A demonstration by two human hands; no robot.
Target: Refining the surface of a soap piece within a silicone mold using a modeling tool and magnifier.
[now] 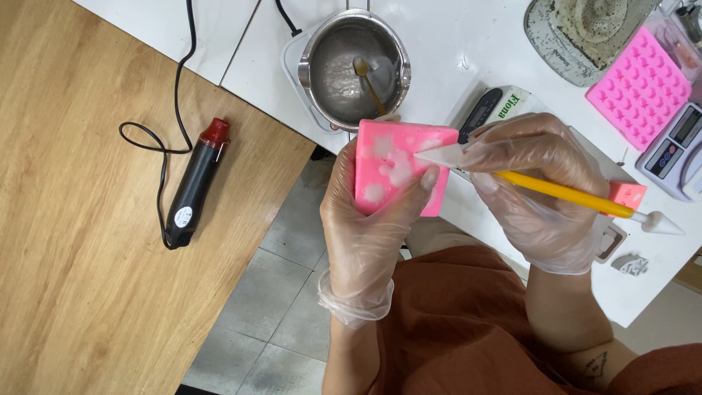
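Centrally, the left hand [365, 219] grips a pink mould [398, 172] from below; the right hand [541, 190], just beside it, pinches a yellow-handled tool [563, 192], its white tip touching the mould. Beyond both hands, a steel pot [355, 69] stands on the counter [453, 44].

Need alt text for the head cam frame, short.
Gloved left hand holds a pink square silicone mould with white residue, while the gloved right hand presses the white tip of a yellow-handled tool into it. Behind sit a steel pot with a spoon on a white table; a black-and-red heat gun lies on a wooden table.
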